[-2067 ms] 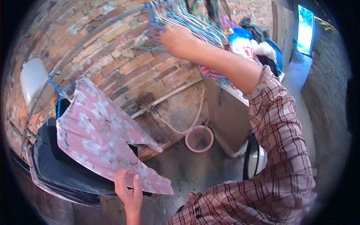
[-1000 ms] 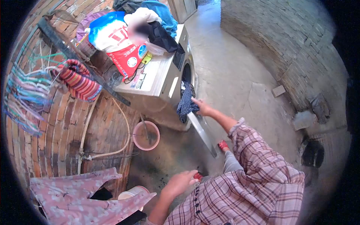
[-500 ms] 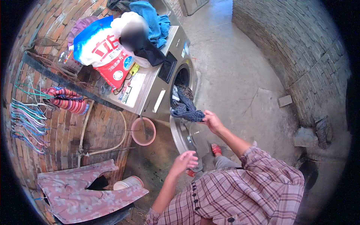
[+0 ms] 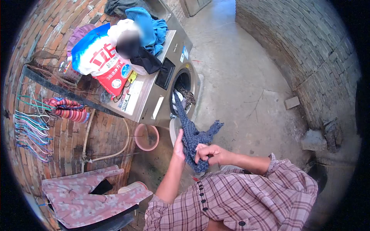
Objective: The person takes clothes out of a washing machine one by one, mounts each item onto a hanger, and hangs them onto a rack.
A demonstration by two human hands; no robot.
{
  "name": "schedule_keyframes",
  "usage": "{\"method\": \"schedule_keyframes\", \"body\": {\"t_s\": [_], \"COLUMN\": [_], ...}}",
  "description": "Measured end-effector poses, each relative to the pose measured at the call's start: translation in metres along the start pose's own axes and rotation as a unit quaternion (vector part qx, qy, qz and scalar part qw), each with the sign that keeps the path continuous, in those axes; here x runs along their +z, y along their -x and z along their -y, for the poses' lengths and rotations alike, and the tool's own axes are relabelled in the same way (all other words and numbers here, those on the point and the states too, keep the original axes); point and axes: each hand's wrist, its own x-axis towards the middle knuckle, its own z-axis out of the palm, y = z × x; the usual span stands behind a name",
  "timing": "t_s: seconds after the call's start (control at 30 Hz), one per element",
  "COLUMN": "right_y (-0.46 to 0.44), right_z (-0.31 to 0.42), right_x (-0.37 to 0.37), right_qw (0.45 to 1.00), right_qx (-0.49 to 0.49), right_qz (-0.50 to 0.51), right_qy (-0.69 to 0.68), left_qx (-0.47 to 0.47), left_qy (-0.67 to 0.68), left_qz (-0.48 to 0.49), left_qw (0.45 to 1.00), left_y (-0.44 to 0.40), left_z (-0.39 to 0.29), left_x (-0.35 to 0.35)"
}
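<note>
A dark blue patterned cloth (image 4: 190, 133) stretches from the drum opening of the front-loading washing machine (image 4: 148, 104) down to my hands. My right hand (image 4: 210, 154) is closed on its lower part, with fingers curled into the fabric. My left hand (image 4: 179, 148) is against the cloth's left edge, thumb pointing up; its other fingers are hidden, so its grip is unclear. A bunched end of the cloth sticks out to the right. Inside the drum opening lie a brown spotted cloth (image 4: 187, 96) and some pale fabric. The machine's round door (image 4: 175, 129) hangs open, partly behind the cloth.
On the machine lie a red, white and blue detergent bag (image 4: 102, 61) and blue cloth (image 4: 156, 34). A pink bucket (image 4: 146, 146) stands below. Hangers (image 4: 32, 133) and floral trousers (image 4: 86, 200) hang by the left brick wall. A brick (image 4: 291, 102) lies right.
More of the blue cloth has come out of the drum, toward my body. My right hand has moved down and nearer with it; my left hand has moved up to the cloth.
</note>
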Motion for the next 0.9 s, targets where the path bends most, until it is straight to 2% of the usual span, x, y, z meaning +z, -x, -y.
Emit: {"method": "schedule_keyframes", "body": {"t_s": [0.03,0.1,0.17,0.2,0.23,0.27,0.3,0.37,0.47,0.53,0.63,0.7,0.73,0.8,0.83,0.87,0.9], "right_y": [-0.001,-0.002,0.0,-0.002,-0.006,-0.008,-0.009,-0.024,-0.068,-0.107,-0.158,-0.182,-0.194,-0.185,-0.178,-0.171,-0.162], "right_z": [0.007,0.009,0.003,-0.002,-0.012,-0.036,-0.076,-0.134,-0.187,-0.193,-0.239,-0.247,-0.249,-0.147,-0.132,-0.12,-0.095], "right_x": [0.003,-0.001,-0.017,-0.031,-0.048,-0.062,-0.086,-0.121,-0.144,-0.146,-0.155,-0.133,-0.121,-0.063,-0.048,-0.034,-0.026], "right_qw": [1.0,0.997,0.974,0.945,0.925,0.933,0.942,0.923,0.903,0.871,0.91,0.938,0.929,0.942,0.955,0.966,0.971], "right_qx": [-0.003,0.002,0.129,0.189,0.201,0.207,0.235,0.252,0.275,0.314,0.303,0.208,0.153,0.063,0.034,0.03,0.06], "right_qz": [0.017,0.074,0.087,0.094,0.027,-0.112,-0.216,-0.287,-0.33,-0.36,-0.223,-0.273,-0.29,-0.316,-0.289,-0.255,-0.227], "right_qy": [-0.002,0.017,-0.163,-0.249,-0.321,-0.271,-0.098,0.041,-0.013,-0.117,-0.176,0.056,0.171,0.099,0.064,0.003,0.04], "left_qx": [-0.014,0.036,0.117,0.112,0.106,0.097,0.065,0.061,0.057,0.051,0.037,-0.001,0.024,0.074,0.122,0.169,0.243], "left_qy": [-0.02,-0.135,-0.22,-0.219,-0.219,-0.217,-0.213,-0.245,-0.31,-0.315,-0.389,-0.406,-0.393,-0.363,-0.374,-0.382,-0.382], "left_qz": [-0.033,-0.085,-0.109,-0.12,-0.134,-0.15,-0.147,-0.126,-0.119,-0.114,-0.074,-0.042,-0.056,-0.082,-0.118,-0.155,-0.179], "left_qw": [0.999,0.987,0.962,0.962,0.961,0.96,0.964,0.959,0.941,0.941,0.918,0.913,0.917,0.925,0.912,0.895,0.873], "left_y": [-0.003,-0.015,-0.003,0.011,0.027,0.043,0.055,0.075,0.091,0.1,0.127,0.15,0.162,0.191,0.211,0.228,0.241], "left_z": [0.001,0.004,0.003,-0.003,-0.008,-0.012,-0.015,-0.013,-0.008,-0.006,-0.008,-0.008,-0.013,-0.025,-0.034,-0.043,-0.049], "left_x": [-0.001,-0.022,-0.024,-0.014,-0.006,0.0,0.004,0.019,0.026,0.028,0.038,0.046,0.05,0.058,0.064,0.062,0.044]}}
